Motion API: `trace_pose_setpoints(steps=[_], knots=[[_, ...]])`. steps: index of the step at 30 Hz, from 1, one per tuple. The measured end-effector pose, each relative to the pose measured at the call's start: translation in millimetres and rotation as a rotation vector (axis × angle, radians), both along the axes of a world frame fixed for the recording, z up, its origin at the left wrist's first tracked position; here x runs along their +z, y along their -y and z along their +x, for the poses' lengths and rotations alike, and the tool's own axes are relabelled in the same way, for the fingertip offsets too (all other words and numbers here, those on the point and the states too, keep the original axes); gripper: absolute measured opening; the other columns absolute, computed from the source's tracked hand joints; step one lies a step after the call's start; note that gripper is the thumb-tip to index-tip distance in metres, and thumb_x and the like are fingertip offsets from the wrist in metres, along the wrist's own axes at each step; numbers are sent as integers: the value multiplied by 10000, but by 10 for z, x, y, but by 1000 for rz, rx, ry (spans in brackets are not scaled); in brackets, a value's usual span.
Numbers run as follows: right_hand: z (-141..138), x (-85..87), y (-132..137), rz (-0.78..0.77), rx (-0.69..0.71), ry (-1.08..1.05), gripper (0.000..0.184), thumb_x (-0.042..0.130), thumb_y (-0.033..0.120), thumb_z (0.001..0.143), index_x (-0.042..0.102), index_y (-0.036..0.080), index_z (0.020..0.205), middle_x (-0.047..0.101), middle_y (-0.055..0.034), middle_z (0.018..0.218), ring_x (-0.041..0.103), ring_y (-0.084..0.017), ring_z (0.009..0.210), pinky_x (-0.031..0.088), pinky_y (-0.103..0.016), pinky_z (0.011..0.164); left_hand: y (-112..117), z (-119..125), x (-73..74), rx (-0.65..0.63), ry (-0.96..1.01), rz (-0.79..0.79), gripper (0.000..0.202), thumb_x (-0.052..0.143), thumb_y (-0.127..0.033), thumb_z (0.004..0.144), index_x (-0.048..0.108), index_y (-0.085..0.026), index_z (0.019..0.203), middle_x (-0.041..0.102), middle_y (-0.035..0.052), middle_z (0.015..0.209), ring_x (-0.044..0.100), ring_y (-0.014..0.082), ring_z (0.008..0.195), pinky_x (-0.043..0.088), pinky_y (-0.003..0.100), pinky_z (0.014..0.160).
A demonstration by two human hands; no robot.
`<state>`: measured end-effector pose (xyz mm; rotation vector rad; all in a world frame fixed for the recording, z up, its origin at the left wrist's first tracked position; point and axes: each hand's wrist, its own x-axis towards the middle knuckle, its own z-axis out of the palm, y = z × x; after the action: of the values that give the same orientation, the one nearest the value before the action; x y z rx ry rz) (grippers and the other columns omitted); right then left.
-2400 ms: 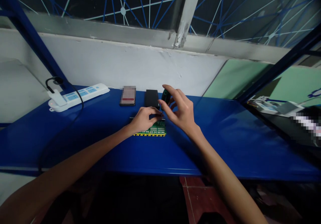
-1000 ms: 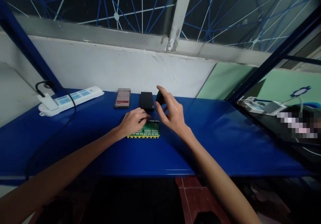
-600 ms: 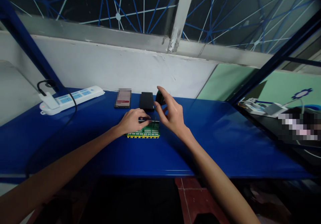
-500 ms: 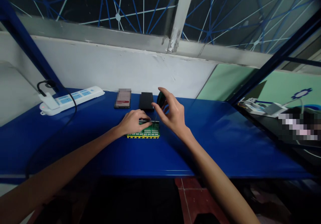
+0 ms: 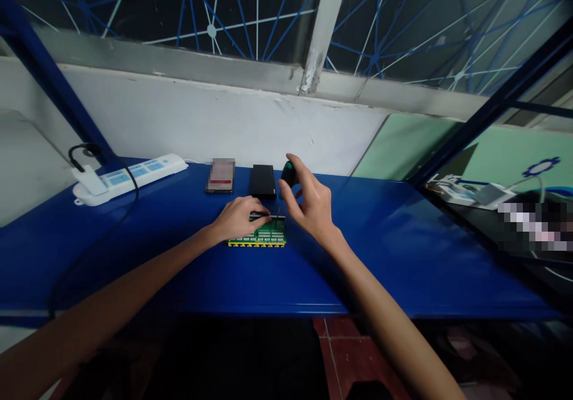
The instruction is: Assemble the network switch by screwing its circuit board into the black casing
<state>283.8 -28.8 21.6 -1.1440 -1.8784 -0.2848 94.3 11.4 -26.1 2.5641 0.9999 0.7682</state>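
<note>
A green circuit board (image 5: 271, 233) with a yellow edge strip lies on the blue table, its back left part hidden by fingers. My left hand (image 5: 236, 218) is closed on the board, thumb over its top and fingers at the dark strip along its back. In my right hand (image 5: 314, 205) is a screwdriver (image 5: 289, 175) with a green and black handle, held nearly upright between thumb and fingers. Its thin shaft runs down to the board's back right part; the exact contact of the tip is too small to see.
Behind the board lie a black box (image 5: 262, 181) and a phone (image 5: 221, 177). A white power strip (image 5: 134, 176) with a plugged-in adapter and black cable sits at the left. On the right, a dark surface (image 5: 487, 221) holds white items and cables.
My right thumb and index finger have shifted slightly right on the screwdriver, and more of its green handle shows. The left hand stays in place on the board.
</note>
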Motion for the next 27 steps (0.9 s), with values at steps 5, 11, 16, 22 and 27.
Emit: trace_pose_setpoints(steps=[5,11,16,22,27], knots=[[-1,7,-7,7,32,-33,466,449,350,971,426,217,1416,663,-46,947,611,-132,683,512,-270,614,-3,0,-2,-3,-7,19,215,595,-348,886,762,-227,947,723,50,914,651,208,894,507,324,779],[-29,21,49,-2,24,-44,463,451,369,967,446,218,1404,635,-61,970,604,-148,728,520,-282,632,-9,-2,-13,-14,-13,37,231,578,-362,897,760,-227,944,724,54,927,647,209,910,507,340,783],[-22,-1,39,0,30,-49,482,432,348,974,399,240,1443,644,-74,1028,611,-163,757,532,-299,637,1,4,7,-23,-16,50,232,570,-356,901,755,-224,944,724,56,915,645,213,905,510,347,782],[-6,-8,41,35,40,-38,463,476,343,956,453,228,1403,630,-58,943,601,-158,749,522,-294,655,10,4,19,-23,-14,45,210,585,-338,891,755,-224,939,728,57,929,644,219,908,504,345,765],[-8,-13,40,23,77,-38,478,426,292,972,403,215,1443,637,-60,986,599,-141,713,516,-283,635,16,8,34,-17,-34,44,206,584,-329,892,753,-220,936,726,56,920,641,220,901,498,338,757]])
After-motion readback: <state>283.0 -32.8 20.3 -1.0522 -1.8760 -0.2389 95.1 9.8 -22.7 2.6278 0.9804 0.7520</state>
